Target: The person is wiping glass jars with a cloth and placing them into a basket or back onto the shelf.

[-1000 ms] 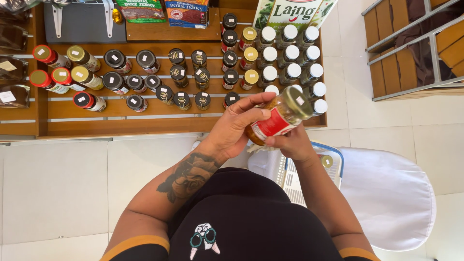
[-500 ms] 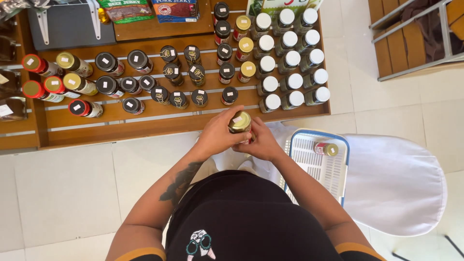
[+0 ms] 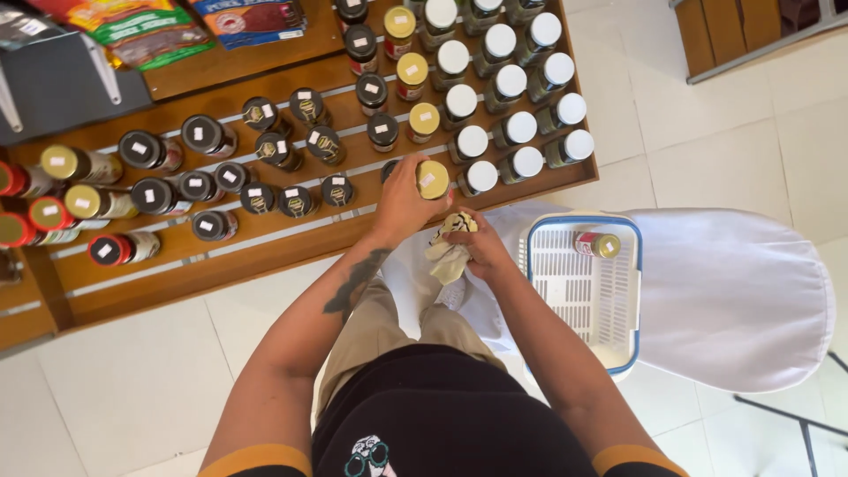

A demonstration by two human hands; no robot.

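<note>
Pale square floor tiles run everywhere underfoot, bright with even daylight and crossed by thin grout lines. A wooden shelf unit takes up the upper left, its stepped tiers edged with light strips. Top right sits a slatted wooden crate. A white cloth-covered seat fills the right side, and a thin dark metal leg angles below it.
</note>
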